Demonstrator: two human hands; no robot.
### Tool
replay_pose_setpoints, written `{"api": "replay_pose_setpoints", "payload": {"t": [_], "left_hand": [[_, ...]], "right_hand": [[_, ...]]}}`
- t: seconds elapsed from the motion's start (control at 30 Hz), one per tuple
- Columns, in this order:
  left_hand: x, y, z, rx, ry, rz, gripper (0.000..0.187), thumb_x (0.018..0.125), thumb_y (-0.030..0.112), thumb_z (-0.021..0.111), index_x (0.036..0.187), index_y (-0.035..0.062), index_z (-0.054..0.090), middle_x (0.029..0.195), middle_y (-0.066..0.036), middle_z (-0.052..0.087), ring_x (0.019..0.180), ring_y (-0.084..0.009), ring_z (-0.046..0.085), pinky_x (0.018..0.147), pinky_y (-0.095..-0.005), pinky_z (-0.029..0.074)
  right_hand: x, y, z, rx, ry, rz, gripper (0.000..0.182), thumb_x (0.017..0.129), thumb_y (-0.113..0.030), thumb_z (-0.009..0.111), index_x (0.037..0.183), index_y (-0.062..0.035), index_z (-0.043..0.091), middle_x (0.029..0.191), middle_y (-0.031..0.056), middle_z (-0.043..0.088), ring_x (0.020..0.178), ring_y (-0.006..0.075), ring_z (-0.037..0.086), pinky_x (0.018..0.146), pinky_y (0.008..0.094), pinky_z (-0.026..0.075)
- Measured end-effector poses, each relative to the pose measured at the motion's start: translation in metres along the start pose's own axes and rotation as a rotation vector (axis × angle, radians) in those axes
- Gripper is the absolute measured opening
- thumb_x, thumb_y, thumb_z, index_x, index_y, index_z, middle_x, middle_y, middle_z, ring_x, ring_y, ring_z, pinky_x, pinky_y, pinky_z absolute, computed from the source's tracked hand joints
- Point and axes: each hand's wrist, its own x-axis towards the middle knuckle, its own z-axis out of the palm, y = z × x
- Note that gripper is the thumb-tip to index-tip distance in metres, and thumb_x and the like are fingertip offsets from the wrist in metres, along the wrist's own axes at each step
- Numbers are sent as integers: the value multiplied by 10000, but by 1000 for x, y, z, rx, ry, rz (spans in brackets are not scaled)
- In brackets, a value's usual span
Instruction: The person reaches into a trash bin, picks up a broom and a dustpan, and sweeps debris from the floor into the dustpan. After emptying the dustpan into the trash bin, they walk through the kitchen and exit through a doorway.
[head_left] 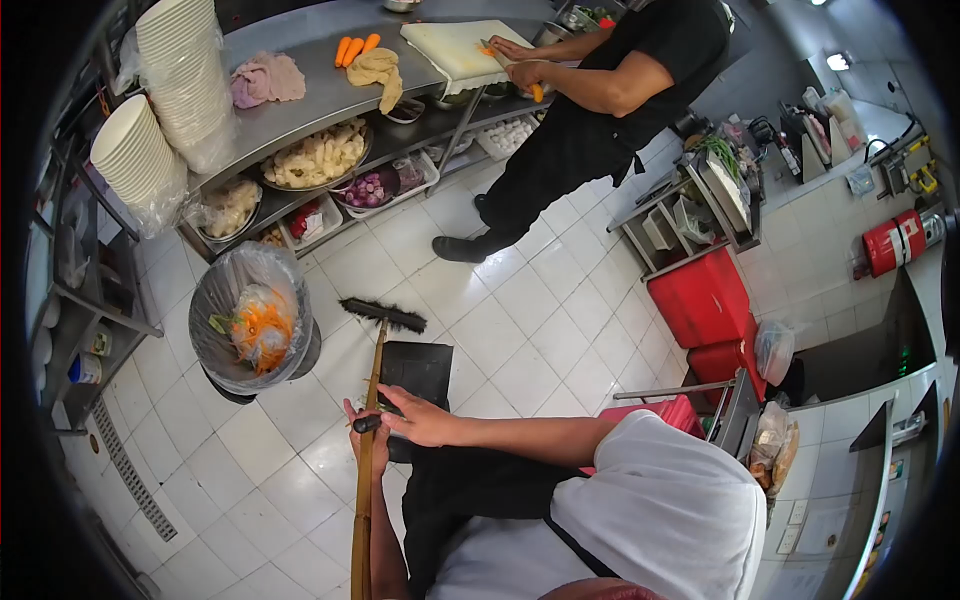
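Observation:
My left hand [374, 450] is closed round the wooden handle of a broom [368, 500]. The broom's black bristle head [382, 314] rests on the tiles beyond. Right beside it, my right hand [422, 418] is at the dark grip of a long-handled dustpan, its fingers partly bent about it. The black dustpan [425, 370] lies on the floor below both hands, with small scraps by its near edge. Part of the pan and its shaft is hidden by my right hand and arm.
A lined bin [300, 320] with carrot peelings stands left of the broom. Ahead, a co-worker [600, 120] handles carrots at a cutting board [455, 50] on a steel counter [300, 60]. Stacked white containers [180, 80] stand at left; red crates [700, 300] at right.

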Motion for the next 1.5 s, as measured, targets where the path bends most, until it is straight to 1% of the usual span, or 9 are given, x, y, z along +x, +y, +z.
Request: {"api": "replay_pose_setpoints", "payload": {"t": [0.3,0.5,0.7,0.87,0.97,1.07,1.27,1.37,1.5], "left_hand": [[-23,-23,66,-603,236,-184,251,789,54,690,1015,33,583,851,-35,592,845,-145,571,1031,-377,322],[-8,-16,111,-545,324,-202,325,765,-6,690,1064,36,570,880,-29,588,859,-138,567,963,-339,393],[-7,-38,144,-299,293,-234,530,708,-135,669,1180,51,516,940,-20,566,888,-123,551,781,-239,468],[-9,-37,172,-170,272,-117,402,712,-108,666,1074,20,545,982,-36,544,881,-117,543,784,-239,459],[5,-19,170,-224,275,-127,375,708,-92,681,1044,16,555,980,-37,542,880,-123,542,781,-244,457],[19,-29,167,-34,192,-60,406,706,-70,704,1069,15,545,981,-37,542,875,-136,537,791,-263,454],[27,-37,156,-110,309,-266,554,774,17,699,1211,78,365,958,-53,597,881,-143,578,841,-280,434],[14,-39,162,-116,412,71,509,766,35,684,1192,71,408,1069,-53,495,894,-170,567,839,-279,438],[-33,-69,145,745,217,271,481,755,18,642,1190,17,436,1121,-126,505,1004,-210,534,873,-333,434]], "right_hand": [[-22,-85,-51,511,-412,508,799,917,-613,326,1472,-106,54,1214,216,498,998,349,577,843,429,479],[-50,-70,-56,434,-434,302,781,908,-585,410,1475,-145,100,1433,201,239,1333,351,221,1000,417,360],[-98,-51,-73,194,-494,-21,728,923,-528,434,1432,-47,234,1388,359,231,1318,408,271,1082,401,232],[-128,-3,-81,695,-286,41,714,943,-336,516,1450,-39,110,1302,246,399,1193,261,452,963,337,392],[-127,-12,-104,788,-461,480,625,972,-475,357,1460,-134,168,1257,119,444,1043,220,515,924,313,414],[-126,-13,-95,904,-600,245,591,964,-539,282,1424,-168,279,1087,57,493,880,159,510,815,295,456],[-101,-56,-71,1028,-302,276,290,971,-378,419,908,-102,484,858,-6,485,766,70,459,627,218,390],[-100,-67,-74,1024,-202,254,277,921,-385,509,910,-108,498,797,12,475,696,90,490,582,258,463],[-92,-69,-76,1158,-18,252,228,887,-319,554,857,-100,498,796,54,537,692,168,573,582,312,492]]}}
